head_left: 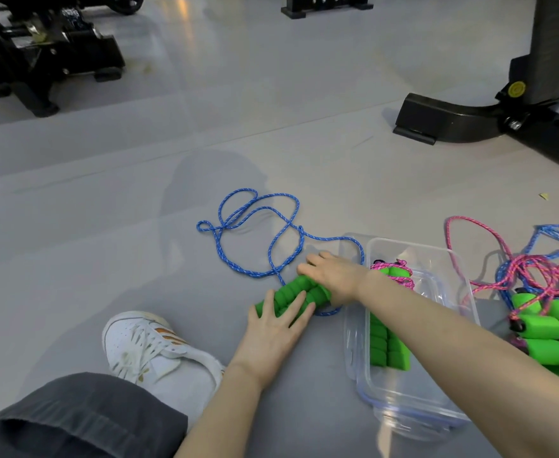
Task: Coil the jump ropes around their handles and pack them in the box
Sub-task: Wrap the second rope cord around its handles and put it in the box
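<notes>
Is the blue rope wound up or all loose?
Loose. The blue rope lies in open loops spread on the floor beside the green handles, which the left hand presses and the right hand grips.

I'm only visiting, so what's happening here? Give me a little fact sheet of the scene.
place: grey floor, person seated
left hand: rests flat on pair of green foam handles
right hand: grips the handles' far end
loose: blue braided rope, uncoiled on the floor
packed: one pink-corded jump rope in the clear plastic box
waiting: tangled pile of pink and blue ropes, right of the box
</notes>
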The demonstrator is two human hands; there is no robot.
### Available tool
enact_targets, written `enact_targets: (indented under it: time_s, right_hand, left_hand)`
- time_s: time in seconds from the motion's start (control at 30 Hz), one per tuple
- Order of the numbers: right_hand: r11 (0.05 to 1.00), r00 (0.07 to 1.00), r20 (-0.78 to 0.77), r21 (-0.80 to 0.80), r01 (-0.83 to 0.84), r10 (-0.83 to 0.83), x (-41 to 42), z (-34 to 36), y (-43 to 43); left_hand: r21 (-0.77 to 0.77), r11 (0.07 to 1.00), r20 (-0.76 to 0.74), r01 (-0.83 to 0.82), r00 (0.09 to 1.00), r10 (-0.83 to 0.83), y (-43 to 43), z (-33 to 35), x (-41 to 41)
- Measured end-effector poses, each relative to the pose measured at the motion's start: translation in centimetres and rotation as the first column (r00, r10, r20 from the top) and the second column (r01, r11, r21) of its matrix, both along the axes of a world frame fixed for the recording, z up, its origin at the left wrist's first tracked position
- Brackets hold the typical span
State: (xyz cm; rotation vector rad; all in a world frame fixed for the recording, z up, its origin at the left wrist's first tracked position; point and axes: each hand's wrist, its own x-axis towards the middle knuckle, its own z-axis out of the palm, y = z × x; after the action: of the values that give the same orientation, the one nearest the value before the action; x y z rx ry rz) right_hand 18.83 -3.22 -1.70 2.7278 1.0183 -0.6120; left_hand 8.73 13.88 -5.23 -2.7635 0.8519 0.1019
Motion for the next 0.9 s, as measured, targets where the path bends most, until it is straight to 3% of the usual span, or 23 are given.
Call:
enact_targets:
  time_s: [0.2,0.37,0.5,0.57,0.67,0.7,0.77,0.83,0.9]
  right_hand:
    - [0.964,0.957,0.248,0.253,0.085,-0.149,1.8,6.7,-2.0]
    - [0.88,0.885,0.379,0.47,0.068,-0.271,1.9,16.3,-5.0]
    - [0.726,0.818,0.395,0.687,0.04,-0.418,1.0,23.7,-8.2]
    - [0.538,0.808,0.268,0.84,0.071,-0.525,0.2,26.6,-9.7]
    - [0.03,0.827,-0.257,0.949,0.313,-0.5,-1.5,28.3,-11.0]
    - [-0.063,0.818,-0.386,0.915,0.399,-0.426,-2.0,28.0,-11.4]
    - [-0.079,0.816,-0.49,0.867,0.491,-0.307,-2.6,26.8,-12.3]
    - [-0.029,0.786,-0.559,0.819,0.573,-0.265,-2.7,25.1,-12.9]
    - [0.104,0.733,-0.576,0.757,0.645,-0.361,-2.7,23.5,-13.3]
  left_hand:
    - [0.049,0.987,0.31,0.154,0.937,-0.162,1.0,7.6,4.7]
    - [0.108,0.935,0.626,0.338,0.707,-0.328,1.0,16.3,9.0]
    - [0.185,0.887,0.773,0.424,0.494,-0.398,-1.3,24.7,10.6]
    - [0.184,0.871,0.805,0.456,0.438,-0.4,-2.6,28.3,10.4]
    - [0.247,0.851,0.805,0.463,0.391,-0.446,-3.5,30.7,10.5]
    - [0.277,0.837,0.789,0.471,0.386,-0.478,-3.4,30.9,10.6]
    - [0.317,0.814,0.771,0.487,0.367,-0.52,-3.1,30.7,10.4]
    - [0.32,0.801,0.773,0.505,0.35,-0.529,-2.9,29.7,10.0]
    - [0.319,0.797,0.767,0.513,0.355,-0.535,-2.9,27.9,9.8]
